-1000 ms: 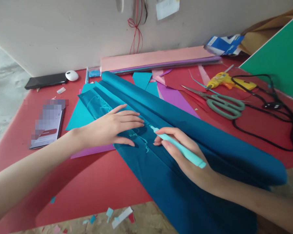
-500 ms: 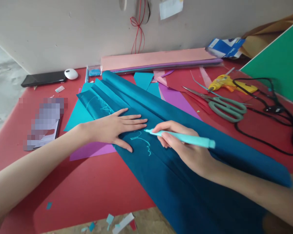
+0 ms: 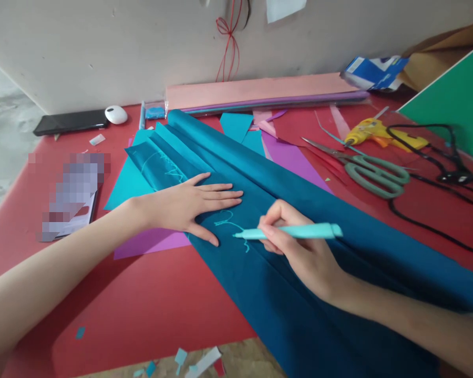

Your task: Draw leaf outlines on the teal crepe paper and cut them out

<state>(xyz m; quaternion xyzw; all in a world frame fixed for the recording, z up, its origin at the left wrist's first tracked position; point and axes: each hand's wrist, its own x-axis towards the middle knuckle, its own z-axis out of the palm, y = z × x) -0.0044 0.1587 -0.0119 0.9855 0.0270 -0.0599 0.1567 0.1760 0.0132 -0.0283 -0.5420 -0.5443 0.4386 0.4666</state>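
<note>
A large dark teal sheet (image 3: 236, 278), rolled along its far side, lies slantwise across the table. My left hand (image 3: 199, 207) rests flat on it with the fingers spread. My right hand (image 3: 295, 241) pinches a light turquoise marker (image 3: 295, 231), its tip at or just above the sheet, right of my left thumb; whether it touches I cannot tell. Pale turquoise curved lines (image 3: 226, 223) show on the sheet between my hands. More such lines (image 3: 167, 163) run near its left end, beyond my left wrist.
Green-handled scissors (image 3: 376, 173) and a yellow glue gun (image 3: 378, 134) with a black cord lie at right. A phone (image 3: 73, 197), a black case (image 3: 71, 123) and a white mouse-shaped object (image 3: 115, 114) are at left. Pink sheets (image 3: 256, 90) lie by the wall.
The marker tip has moved down and slightly left relative to the drawn lines, and the marker lies more level. My left hand stays on the sheet. The whole view has shifted slightly.
</note>
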